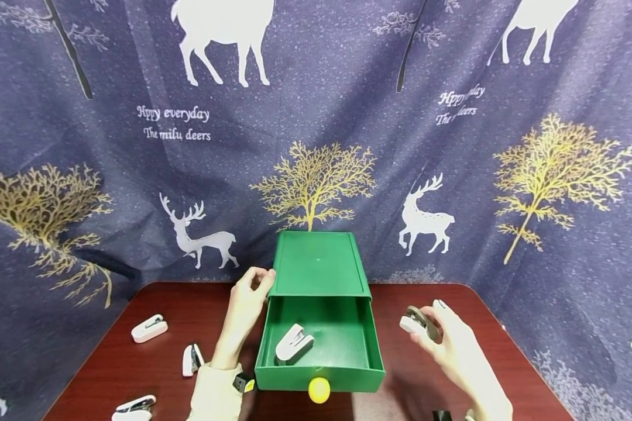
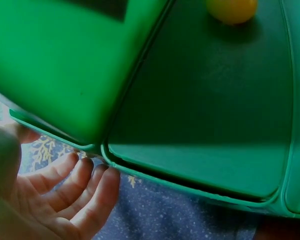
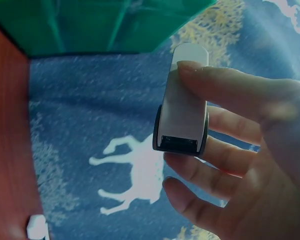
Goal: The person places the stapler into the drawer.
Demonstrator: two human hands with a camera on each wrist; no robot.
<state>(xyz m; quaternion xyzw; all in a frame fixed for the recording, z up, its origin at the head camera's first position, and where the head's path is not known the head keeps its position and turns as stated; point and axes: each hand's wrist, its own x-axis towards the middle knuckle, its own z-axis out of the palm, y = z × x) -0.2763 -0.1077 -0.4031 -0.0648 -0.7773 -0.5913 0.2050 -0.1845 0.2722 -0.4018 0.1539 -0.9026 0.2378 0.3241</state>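
- Stapler (image 1: pixel 420 323), small and white with a dark underside, sits in my right hand (image 1: pixel 455 345), pinched between thumb and fingers above the tabletop (image 1: pixel 426 374), just right of the green drawer box (image 1: pixel 318 263).
- Its long axis runs along my fingers, its nose toward the box, as the right wrist view shows (image 3: pixel 182 107).
- From my grip, the open drawer (image 1: pixel 342 345) lies to the left and slightly lower; 1 white stapler (image 1: pixel 293 343) already lies inside on its left side, so the bare floor is nearer me.
- My left hand (image 1: pixel 247 307) rests on the box's left front corner, fingers relaxed and touching its edge, gripping nothing.
- My right hand is the nearer 1 to the drawer's free side; a yellow knob (image 1: pixel 319 389) marks the drawer front.
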